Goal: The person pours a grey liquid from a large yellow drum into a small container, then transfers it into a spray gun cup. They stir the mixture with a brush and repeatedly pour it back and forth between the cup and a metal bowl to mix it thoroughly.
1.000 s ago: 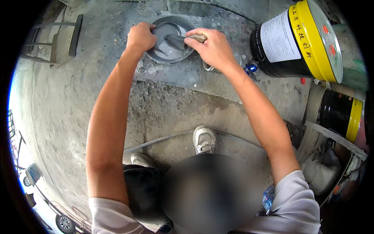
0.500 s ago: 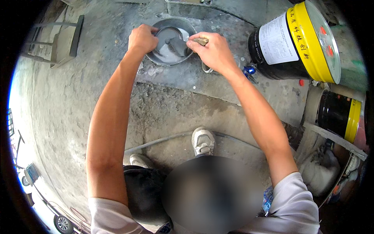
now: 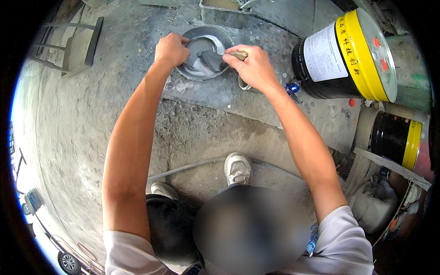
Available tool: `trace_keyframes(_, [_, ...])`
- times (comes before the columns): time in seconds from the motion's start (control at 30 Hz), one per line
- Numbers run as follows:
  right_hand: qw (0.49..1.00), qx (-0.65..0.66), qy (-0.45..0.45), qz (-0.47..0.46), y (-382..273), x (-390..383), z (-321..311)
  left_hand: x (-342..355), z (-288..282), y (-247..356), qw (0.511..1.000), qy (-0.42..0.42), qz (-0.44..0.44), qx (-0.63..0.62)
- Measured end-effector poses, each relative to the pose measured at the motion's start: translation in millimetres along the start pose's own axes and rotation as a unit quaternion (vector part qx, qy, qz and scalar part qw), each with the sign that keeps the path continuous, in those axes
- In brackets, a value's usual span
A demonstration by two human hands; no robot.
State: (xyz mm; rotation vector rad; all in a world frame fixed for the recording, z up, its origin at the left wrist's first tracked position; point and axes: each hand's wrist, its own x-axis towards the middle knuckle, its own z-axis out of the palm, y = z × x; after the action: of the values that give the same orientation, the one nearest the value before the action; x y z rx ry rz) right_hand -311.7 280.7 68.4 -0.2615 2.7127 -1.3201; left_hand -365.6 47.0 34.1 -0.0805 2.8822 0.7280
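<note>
A round grey metal bowl [image 3: 208, 31] stands on the concrete ahead of me, with grey paste spread inside it. My left hand [image 3: 172, 49] is closed on the bowl's left rim, its fingertips curled over the edge. In my right hand [image 3: 252, 64] is a putty knife [image 3: 211, 61] with a worn wooden handle. Its broad blade, coated grey, is tilted down into the bowl, against the paste near the right side. A small pale cup [image 3: 243, 83] is partly hidden beneath my right hand. Right of that wrist lies a shiny blue object [image 3: 292, 87].
A large black and yellow drum [image 3: 325, 55] stands at the right, with a second drum [image 3: 394, 137] behind a ledge. Beyond the bowl is a rectangular tray [image 3: 224, 17]. A metal frame [image 3: 94, 43] stands at the far left. A hose [image 3: 197, 165] crosses the floor by my shoes.
The whole view has shifted slightly, showing more of the tray beyond the bowl. The knife's blade has turned a little inside the bowl. Both hands keep their grips.
</note>
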Motion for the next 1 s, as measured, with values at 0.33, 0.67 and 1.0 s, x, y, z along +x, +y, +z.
trace_keyframes(0.33, [0.991,0.08,0.103,-0.041,13.7,6.5,4.8,1.3,4.6,1.3,0.999,-0.028,-0.014,-0.01])
trace_keyframes(0.67, [0.978,0.2,-0.023,0.057,-0.9,2.2,-2.9,0.3,6.7,-9.0,1.0,-0.007,0.013,-0.015])
trace_keyframes(1.0, [0.98,0.127,0.139,0.069,-7.6,0.3,-13.6,-8.0,-13.4,12.4,0.998,0.051,0.016,-0.039])
